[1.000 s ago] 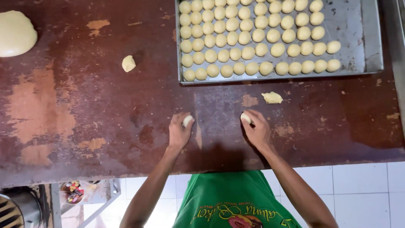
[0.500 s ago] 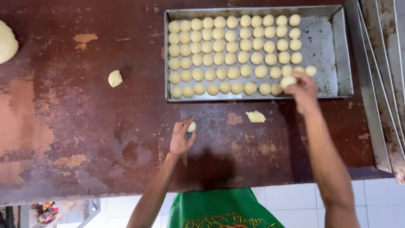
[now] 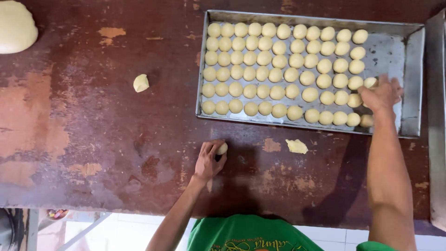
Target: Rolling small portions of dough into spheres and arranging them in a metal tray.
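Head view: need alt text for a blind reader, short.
Seen from above, the right hand sets a small dough ball into a metal tray filled with rows of them, while the left hand cups another ball on the worn brown table. Two loose dough pieces and a large dough mound lie on the table.

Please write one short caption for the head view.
Right hand sets dough ball in tray; left hand holds another.

Worn brown table (image 3: 93, 139): baking tray (image 3: 418, 83), dough lump (image 3: 16, 28) (large), scraps (image 3: 141, 83).
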